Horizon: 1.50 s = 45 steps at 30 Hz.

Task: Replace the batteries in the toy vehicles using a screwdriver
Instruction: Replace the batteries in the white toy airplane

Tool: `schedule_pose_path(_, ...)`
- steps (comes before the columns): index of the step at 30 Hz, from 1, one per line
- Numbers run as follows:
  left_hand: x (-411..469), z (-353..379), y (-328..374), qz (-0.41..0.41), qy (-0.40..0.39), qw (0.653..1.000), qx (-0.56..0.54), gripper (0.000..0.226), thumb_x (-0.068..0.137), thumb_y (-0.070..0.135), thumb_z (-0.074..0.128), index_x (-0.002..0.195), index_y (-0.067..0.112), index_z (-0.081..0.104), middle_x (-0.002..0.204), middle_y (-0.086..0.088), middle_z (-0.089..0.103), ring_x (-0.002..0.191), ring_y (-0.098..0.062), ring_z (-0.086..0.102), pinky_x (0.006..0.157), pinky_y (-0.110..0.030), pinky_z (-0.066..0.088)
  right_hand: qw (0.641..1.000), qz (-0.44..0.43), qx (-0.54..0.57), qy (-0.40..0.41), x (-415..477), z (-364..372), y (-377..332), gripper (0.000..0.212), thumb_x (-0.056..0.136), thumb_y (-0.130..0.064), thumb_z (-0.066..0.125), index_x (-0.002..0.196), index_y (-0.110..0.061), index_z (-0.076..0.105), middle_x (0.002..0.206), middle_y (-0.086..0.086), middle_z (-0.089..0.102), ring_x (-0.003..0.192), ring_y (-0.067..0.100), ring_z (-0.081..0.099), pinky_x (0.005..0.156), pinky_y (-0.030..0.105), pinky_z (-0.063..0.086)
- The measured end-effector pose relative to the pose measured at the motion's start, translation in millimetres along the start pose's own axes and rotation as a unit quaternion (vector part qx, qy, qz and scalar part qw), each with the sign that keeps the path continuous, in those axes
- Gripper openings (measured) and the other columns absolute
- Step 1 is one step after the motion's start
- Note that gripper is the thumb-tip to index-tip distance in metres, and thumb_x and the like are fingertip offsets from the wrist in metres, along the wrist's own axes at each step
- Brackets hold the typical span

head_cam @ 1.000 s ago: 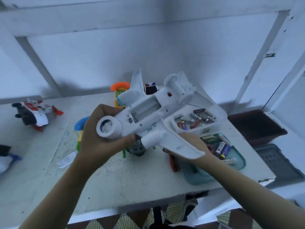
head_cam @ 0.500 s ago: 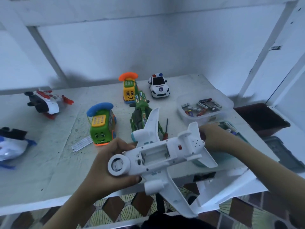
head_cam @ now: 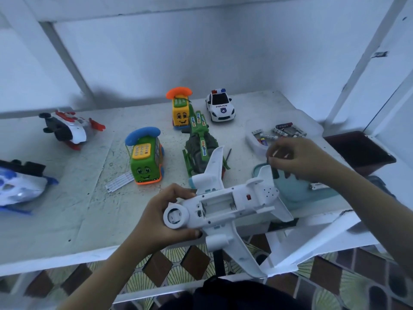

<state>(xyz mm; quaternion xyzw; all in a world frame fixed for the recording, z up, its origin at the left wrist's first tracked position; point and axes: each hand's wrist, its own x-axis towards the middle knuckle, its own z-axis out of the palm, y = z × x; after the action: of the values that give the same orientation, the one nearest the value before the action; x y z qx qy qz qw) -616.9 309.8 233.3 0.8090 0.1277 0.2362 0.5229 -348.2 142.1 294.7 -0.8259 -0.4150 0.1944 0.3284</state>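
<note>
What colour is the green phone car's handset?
The handset on the green phone-shaped toy car is blue; head view.

**Two bare arms and a patch of dark cloth**

Both arms are bare from the frame's edge to the fingertips: the left forearm (head_cam: 100,271) and left hand (head_cam: 161,218), the right forearm (head_cam: 368,202) and right hand (head_cam: 299,162). The left thumbnail (head_cam: 198,234) looks dark, either painted or in shadow. A patch of near-black fabric (head_cam: 234,295) at the bottom edge seems to be clothing, though what kind is unclear.

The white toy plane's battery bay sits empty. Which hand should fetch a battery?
Right. The right hand hovers beside the clear plastic tub of batteries; the left hand grips the white toy plane.
</note>
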Motion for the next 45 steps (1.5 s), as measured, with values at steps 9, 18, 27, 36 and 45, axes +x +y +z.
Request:
schedule_pose_path(9,1,-1,-23,0.007,0.038,0.997,0.066,0.064,0.052,0.043,0.085,0.112,0.037,0.065,0.103,0.012,0.069,0.096,-0.009,0.065,0.079,-0.034,0.053,0.973,-0.197,0.074,0.098,-20,17,-54,0.009,0.084,-0.014,0.067,0.09,-0.016,0.062,0.075,-0.01,0.069,0.063,0.009,0.062,0.057,0.018,0.05)
schedule_pose_path(18,2,1,-30,0.016,0.047,0.998,0.05,0.063,0.054,0.045,0.084,0.112,0.055,0.063,0.107,0.022,0.067,0.101,-0.009,0.064,0.082,-0.037,0.053,0.932,-0.34,-0.104,-0.074,-29,53,-77,0.008,0.084,-0.035,0.061,0.09,-0.032,0.065,0.074,-0.035,0.053,0.07,-0.009,0.058,0.061,0.014,0.05)
schedule_pose_path(27,6,-1,-33,0.04,0.031,0.997,0.062,0.064,0.054,0.046,0.083,0.111,0.06,0.06,0.104,0.026,0.065,0.097,-0.007,0.062,0.08,-0.03,0.051,0.862,-0.444,-0.236,-0.064,-25,69,-76,0.019,0.087,-0.029,0.05,0.086,-0.023,0.068,0.073,-0.006,0.066,0.057,0.017,0.06,0.042,0.029,0.045)
schedule_pose_path(36,15,-7,-33,0.049,0.008,0.996,0.077,0.066,0.046,0.054,0.084,0.107,0.062,0.06,0.098,0.023,0.066,0.092,-0.008,0.06,0.077,-0.024,0.049,0.817,-0.475,-0.324,-0.046,-20,81,-71,0.001,0.078,-0.016,0.066,0.078,-0.017,0.065,0.067,-0.003,0.062,0.056,0.02,0.056,0.04,0.024,0.037)
schedule_pose_path(45,12,-6,-40,0.037,0.013,0.998,0.052,0.066,0.047,0.05,0.085,0.108,0.055,0.064,0.097,0.015,0.065,0.091,-0.01,0.06,0.077,-0.015,0.045,0.804,-0.482,-0.347,-0.041,-30,77,-57,0.029,0.093,-0.032,0.048,0.096,-0.02,0.074,0.094,0.003,0.062,0.076,0.019,0.056,0.061,0.03,0.045)
